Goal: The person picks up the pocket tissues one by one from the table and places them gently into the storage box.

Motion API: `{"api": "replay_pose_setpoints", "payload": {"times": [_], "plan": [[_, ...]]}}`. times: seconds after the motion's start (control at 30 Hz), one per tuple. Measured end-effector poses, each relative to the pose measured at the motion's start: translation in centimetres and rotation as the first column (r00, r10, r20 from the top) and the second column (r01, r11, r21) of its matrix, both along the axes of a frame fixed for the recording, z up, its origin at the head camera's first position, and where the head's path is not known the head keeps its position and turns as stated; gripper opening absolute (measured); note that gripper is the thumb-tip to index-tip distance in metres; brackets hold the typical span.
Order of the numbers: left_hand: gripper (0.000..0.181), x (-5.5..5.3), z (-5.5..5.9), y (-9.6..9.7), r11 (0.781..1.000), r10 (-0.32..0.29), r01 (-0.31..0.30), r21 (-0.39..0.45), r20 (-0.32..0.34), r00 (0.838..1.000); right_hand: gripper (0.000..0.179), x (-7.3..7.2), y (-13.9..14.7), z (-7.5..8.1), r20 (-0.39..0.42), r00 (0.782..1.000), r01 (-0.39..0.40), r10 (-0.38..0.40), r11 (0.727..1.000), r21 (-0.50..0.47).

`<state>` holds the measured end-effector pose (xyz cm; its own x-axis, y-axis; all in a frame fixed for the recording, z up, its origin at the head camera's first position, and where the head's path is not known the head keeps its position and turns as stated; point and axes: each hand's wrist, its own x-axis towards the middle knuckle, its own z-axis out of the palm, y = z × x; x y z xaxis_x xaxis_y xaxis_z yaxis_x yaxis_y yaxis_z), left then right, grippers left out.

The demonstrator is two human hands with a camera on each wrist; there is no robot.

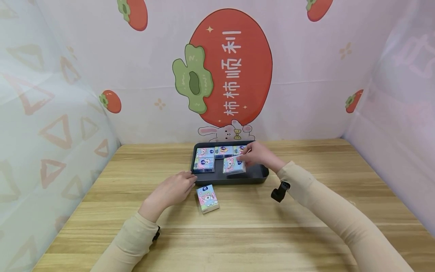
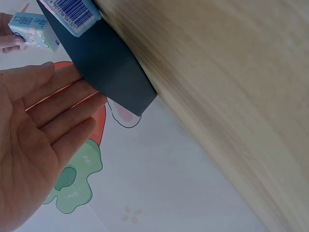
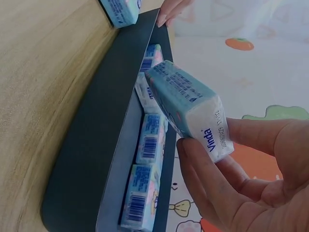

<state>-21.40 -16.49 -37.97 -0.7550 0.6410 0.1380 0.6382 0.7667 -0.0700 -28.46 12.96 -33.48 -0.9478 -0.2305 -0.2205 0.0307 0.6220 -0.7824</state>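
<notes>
In the head view my right hand (image 1: 262, 155) pinches a small pastel tissue pack (image 1: 232, 166) at its right end, holding it above the dark grey tray (image 1: 234, 182). The right wrist view shows thumb and fingers around the white end of this pack (image 3: 186, 99), which is tilted. My left hand (image 1: 172, 188) touches the tray's front left corner with extended fingers and holds nothing. Inside the tray, two tissue packs (image 1: 204, 165) lie along the left side, with others (image 1: 223, 152) along the back. One more pack (image 1: 208, 199) lies on the table in front of the tray.
The wooden table (image 1: 255, 241) carries the tray near its back edge. Behind stands a light cloth backdrop (image 1: 299, 94) with persimmon prints, and cloth walls close off both sides. Small black cameras (image 1: 280, 191) are strapped at the wrists.
</notes>
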Motion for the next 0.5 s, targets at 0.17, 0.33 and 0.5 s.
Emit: {"api": "replay_pose_setpoints", "payload": {"times": [0.17, 0.33, 0.5], "plan": [[0.026, 0.0, 0.0, 0.0, 1.000, -0.001, 0.001, 0.003, 0.000, 1.000, 0.029, -0.7, -0.4, -0.1, -0.007, 1.000, 0.020, -0.020, 0.999, 0.032], [0.027, 0.1, 0.1, 0.0, 1.000, 0.009, -0.009, 0.001, 0.019, 1.000, 0.031, -1.4, -0.7, -0.4, -0.007, 1.000, 0.030, -0.030, 0.998, 0.057], [0.027, 0.0, 0.1, 0.0, 1.000, 0.010, -0.010, -0.002, 0.017, 1.000, 0.030, -2.0, -0.9, -0.8, -0.009, 1.000, 0.023, -0.022, 0.997, 0.077]]}}
